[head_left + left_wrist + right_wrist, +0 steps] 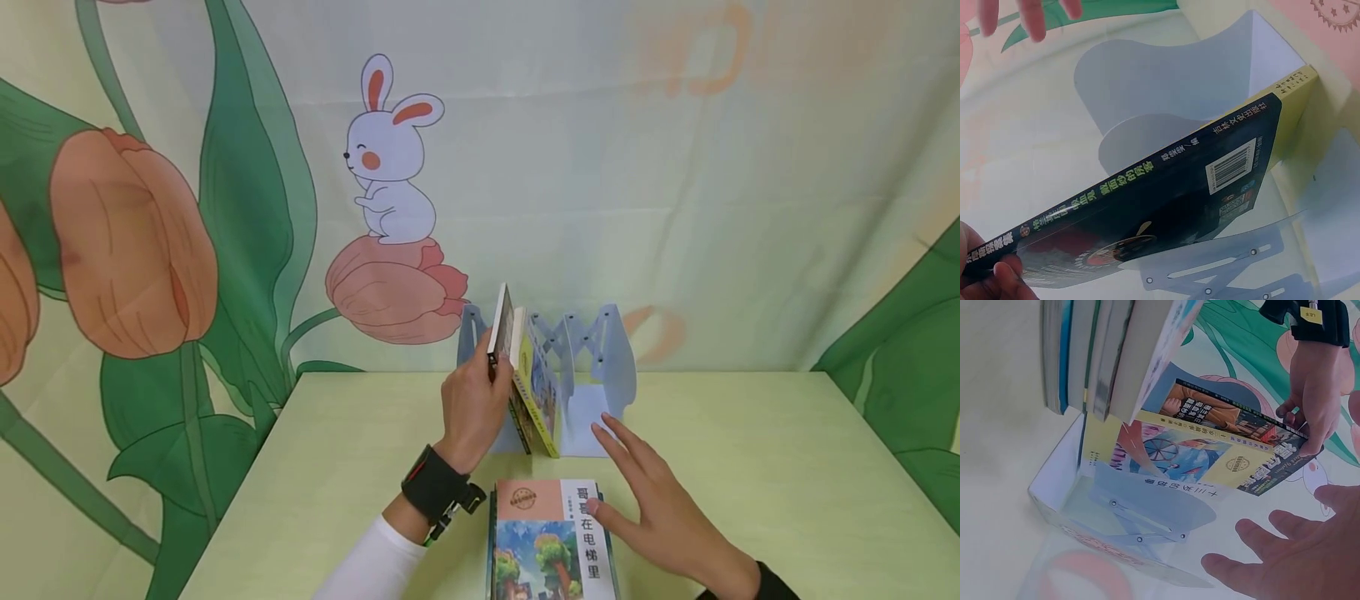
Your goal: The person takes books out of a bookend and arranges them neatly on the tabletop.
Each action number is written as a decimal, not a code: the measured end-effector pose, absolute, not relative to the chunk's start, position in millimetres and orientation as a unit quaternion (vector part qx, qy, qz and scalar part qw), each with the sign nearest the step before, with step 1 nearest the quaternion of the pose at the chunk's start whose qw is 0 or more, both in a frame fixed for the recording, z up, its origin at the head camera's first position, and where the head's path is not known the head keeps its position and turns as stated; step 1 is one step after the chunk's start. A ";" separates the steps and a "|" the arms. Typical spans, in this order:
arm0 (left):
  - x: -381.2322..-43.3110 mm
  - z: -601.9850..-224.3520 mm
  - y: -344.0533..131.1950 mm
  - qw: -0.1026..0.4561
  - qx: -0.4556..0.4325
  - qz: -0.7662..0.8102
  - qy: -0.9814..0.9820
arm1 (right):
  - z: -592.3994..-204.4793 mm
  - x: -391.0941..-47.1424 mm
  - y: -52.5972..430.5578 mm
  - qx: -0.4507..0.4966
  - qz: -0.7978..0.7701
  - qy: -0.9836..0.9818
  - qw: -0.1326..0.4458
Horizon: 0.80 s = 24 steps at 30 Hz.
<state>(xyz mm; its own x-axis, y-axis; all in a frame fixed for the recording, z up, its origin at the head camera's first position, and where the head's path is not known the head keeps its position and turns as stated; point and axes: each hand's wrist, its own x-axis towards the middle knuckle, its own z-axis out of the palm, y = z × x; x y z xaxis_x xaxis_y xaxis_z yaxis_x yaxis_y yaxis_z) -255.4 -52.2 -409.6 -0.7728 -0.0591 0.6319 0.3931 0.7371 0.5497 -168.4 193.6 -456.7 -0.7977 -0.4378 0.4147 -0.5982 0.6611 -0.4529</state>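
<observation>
My left hand [474,408] pinches the upper end of a dark paperback book [1166,200], thumb on one side and fingers on the other. The book stands tilted in a pale blue expandable bookend rack [618,358]. Against it leans a yellow-spined book [1179,450] with a wheel and figures on its cover, also in the rack. To the right, my right hand [663,512] hovers with fingers spread and nothing held. Below that hand's thumb lies a book with a pink, white and tree-picture cover [536,542], topping a stack.
In the right wrist view, the stacked books [1107,356] show their page edges close to the rack's front. Crisscross metal-pinned slats [1210,275] join the rack's dividers. A curtain with a rabbit [393,175] and tulips hangs behind the pale yellow-green table [750,450].
</observation>
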 end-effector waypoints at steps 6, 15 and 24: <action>-253.0 -404.0 -53.3 0.342 -0.099 -0.346 -0.868 | -453.6 -172.6 192.5 0.292 0.301 -0.896 0.145; -253.5 -398.3 -55.7 0.362 -0.098 -0.336 -0.864 | -448.3 -173.2 193.1 0.289 0.304 -0.898 0.131; -253.6 -393.5 -58.6 0.370 -0.101 -0.338 -0.859 | -441.3 -174.7 194.6 0.282 0.304 -0.901 0.127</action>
